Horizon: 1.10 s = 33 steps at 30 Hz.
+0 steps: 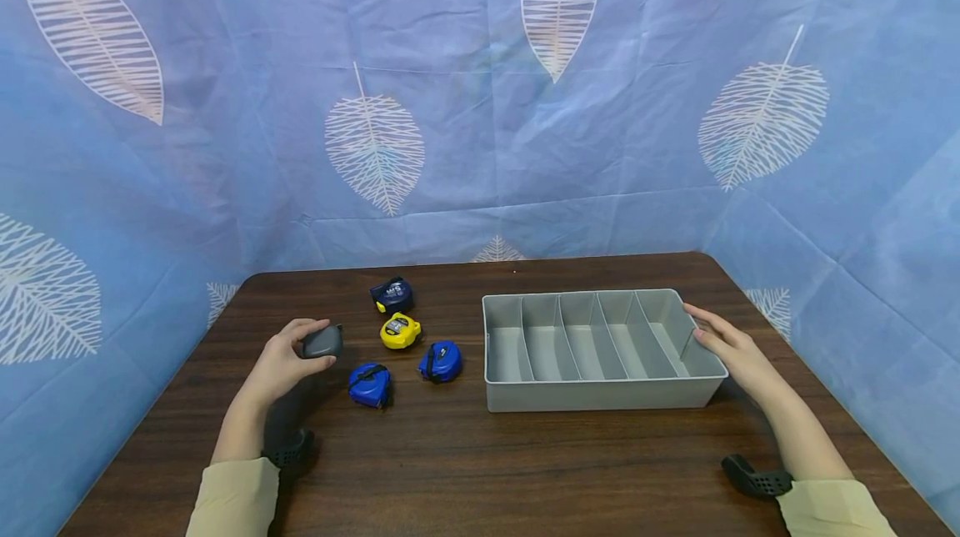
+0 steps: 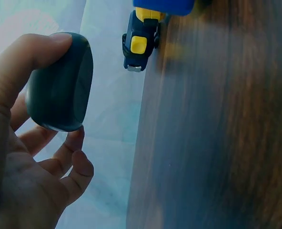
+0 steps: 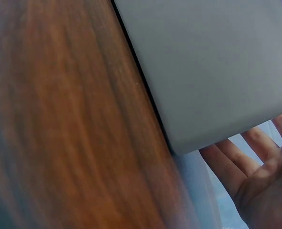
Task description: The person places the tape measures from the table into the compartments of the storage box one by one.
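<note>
My left hand [image 1: 282, 360] pinches a smooth dark grey rounded case [image 1: 323, 343] between thumb and fingers; the case [image 2: 60, 82] fills the grasp in the left wrist view. My right hand [image 1: 737, 353] holds the right end of a grey tray [image 1: 600, 394] with its thumb and index finger at the rim. The right wrist view shows other fingers [image 3: 226, 164] against the tray's far side, their tips hidden. Right of the left hand lie two blue tape measures [image 1: 370, 385] [image 1: 441, 361], a yellow tape measure [image 1: 400, 331] and a dark navy one [image 1: 392, 295].
The tray stands on a dark wooden table [image 1: 480, 470], divided into several side-by-side compartments by thin partitions. A blue leaf-patterned cloth [image 1: 480, 128] hangs behind and beside the table. Black bands [image 1: 756, 479] are worn on both wrists.
</note>
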Each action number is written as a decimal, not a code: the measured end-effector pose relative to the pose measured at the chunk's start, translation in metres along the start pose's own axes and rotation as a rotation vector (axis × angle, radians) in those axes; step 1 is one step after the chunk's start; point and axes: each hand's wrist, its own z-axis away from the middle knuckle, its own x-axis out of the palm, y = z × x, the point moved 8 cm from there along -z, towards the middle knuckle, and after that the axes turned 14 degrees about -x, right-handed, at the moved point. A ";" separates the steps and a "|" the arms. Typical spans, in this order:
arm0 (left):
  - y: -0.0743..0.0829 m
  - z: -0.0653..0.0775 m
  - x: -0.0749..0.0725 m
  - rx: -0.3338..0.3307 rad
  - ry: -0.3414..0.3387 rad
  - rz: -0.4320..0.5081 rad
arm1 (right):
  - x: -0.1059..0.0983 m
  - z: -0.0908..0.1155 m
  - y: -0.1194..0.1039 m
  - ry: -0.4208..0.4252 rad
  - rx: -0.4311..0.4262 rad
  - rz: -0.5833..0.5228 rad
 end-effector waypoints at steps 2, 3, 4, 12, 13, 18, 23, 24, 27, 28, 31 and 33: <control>0.002 0.000 -0.001 0.003 0.004 0.007 | 0.000 0.000 0.000 0.001 -0.001 0.005; 0.003 0.001 -0.001 0.002 0.006 0.013 | 0.000 -0.001 -0.001 0.002 -0.002 0.008; 0.004 0.000 0.000 0.001 0.006 0.017 | 0.000 -0.001 -0.001 0.003 -0.003 0.010; 0.013 0.000 0.005 -0.009 0.008 0.035 | 0.001 -0.001 -0.002 0.002 -0.003 -0.005; 0.014 0.000 0.006 -0.007 0.010 0.037 | 0.001 -0.001 -0.002 0.001 -0.004 -0.006; 0.021 -0.001 0.010 0.016 0.013 0.046 | 0.001 -0.001 -0.002 0.000 -0.003 -0.006; 0.030 -0.001 0.013 0.035 0.007 0.048 | 0.000 0.000 -0.003 0.001 -0.002 -0.002; 0.031 -0.001 0.013 0.041 0.006 0.047 | 0.000 0.000 -0.003 0.001 -0.001 -0.002; 0.035 0.000 0.014 0.055 0.008 0.047 | 0.000 0.000 -0.003 0.000 0.002 -0.004; 0.036 0.000 0.014 0.058 0.008 0.047 | 0.000 0.000 -0.003 0.000 0.004 -0.006; 0.039 0.000 0.015 0.055 0.011 0.053 | 0.000 0.000 -0.002 0.001 0.006 -0.004; 0.041 0.001 0.015 0.056 0.014 0.058 | 0.000 0.000 -0.001 0.000 0.006 -0.003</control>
